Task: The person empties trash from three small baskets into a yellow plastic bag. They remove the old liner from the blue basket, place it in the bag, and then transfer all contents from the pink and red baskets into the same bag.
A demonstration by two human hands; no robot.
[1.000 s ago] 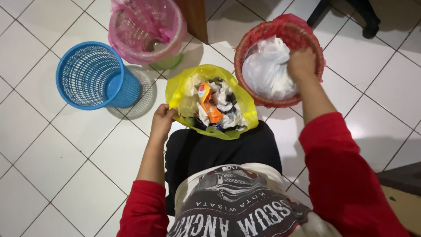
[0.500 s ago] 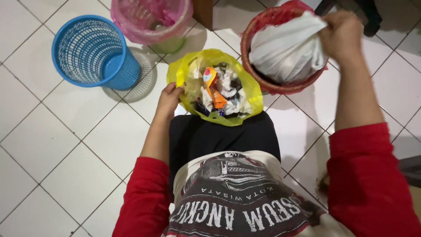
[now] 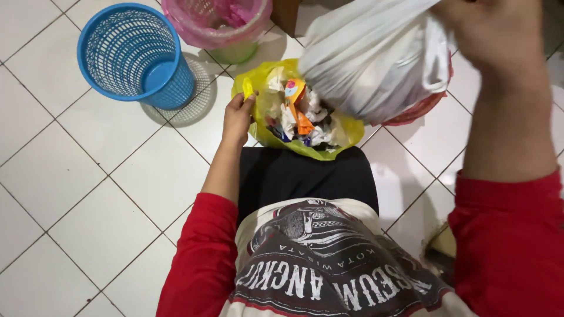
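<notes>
The left hand (image 3: 238, 117) pinches the rim of the yellow bag (image 3: 346, 130) on the floor, holding its mouth open. Right hand (image 3: 493, 29), fingers closed, grips the white bag (image 3: 370, 64) above it. Beyond stand a blue basket (image 3: 132, 56) and a pink bin (image 3: 214, 23).

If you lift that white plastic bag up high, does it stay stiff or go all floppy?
Probably floppy: the white bag hangs in soft folds and creases from the right hand, which bunches its top. It bulges round at the bottom, so it likely holds something, though perhaps nothing heavy, since one hand lifts it. It may swing over the yellow bag held by the left hand.
</notes>
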